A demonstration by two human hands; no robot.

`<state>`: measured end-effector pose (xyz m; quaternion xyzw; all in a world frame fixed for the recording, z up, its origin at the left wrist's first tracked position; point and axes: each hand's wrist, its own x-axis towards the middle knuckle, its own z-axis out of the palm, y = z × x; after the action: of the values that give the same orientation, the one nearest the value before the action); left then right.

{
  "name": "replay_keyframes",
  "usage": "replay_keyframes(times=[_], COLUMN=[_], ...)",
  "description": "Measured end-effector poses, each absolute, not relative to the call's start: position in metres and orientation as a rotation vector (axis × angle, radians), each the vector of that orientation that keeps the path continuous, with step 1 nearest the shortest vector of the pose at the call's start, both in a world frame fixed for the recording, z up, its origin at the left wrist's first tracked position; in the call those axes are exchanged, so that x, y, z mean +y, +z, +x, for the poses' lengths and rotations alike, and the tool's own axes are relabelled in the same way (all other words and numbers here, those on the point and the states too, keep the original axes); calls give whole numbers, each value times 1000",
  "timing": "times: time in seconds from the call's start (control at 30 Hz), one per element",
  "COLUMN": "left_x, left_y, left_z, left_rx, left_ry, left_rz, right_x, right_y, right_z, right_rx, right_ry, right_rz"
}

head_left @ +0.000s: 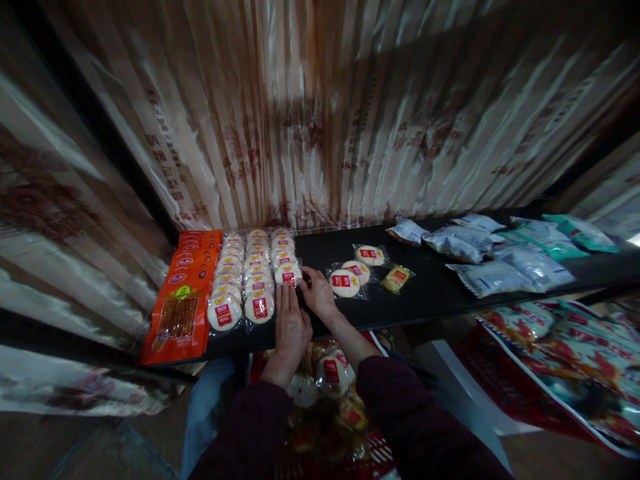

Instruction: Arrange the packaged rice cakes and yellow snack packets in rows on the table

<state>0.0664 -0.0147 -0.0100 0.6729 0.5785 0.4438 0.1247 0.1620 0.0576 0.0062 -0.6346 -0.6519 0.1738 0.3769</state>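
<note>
Three overlapping rows of round white rice crackers in clear wrappers with red and yellow labels lie on the black shelf (395, 307). My left hand (293, 327) rests its straight fingers on the front rice cracker packet (289, 272) of the right-hand row. At that packet's right edge, my right hand (319, 293) has its fingers bent in and closed on the wrapper edge; the fingertips are partly hidden. To the right lie three loose rice cracker packets (345, 283) and a small yellow packet (398, 279).
Orange snack bags (183, 293) overlap at the shelf's left end. Silver-white pouches (493, 277) and teal bags (580, 233) lie at the right. Below is an open red bag (333, 373) holding more packets; another red bag (545, 373) stands right. A pleated curtain (320, 120) hangs behind.
</note>
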Motion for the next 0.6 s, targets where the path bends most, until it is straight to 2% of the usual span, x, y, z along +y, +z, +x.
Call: replay_keyframes(times=[0.6], left_x=[-16], left_y=[-6], left_z=[69], left_rx=[1760], left_ry=[1246], left_rz=[1985], right_x=[57], right_y=[10], right_z=[157], right_rx=[-1670], right_ry=[508], right_rz=[-1606])
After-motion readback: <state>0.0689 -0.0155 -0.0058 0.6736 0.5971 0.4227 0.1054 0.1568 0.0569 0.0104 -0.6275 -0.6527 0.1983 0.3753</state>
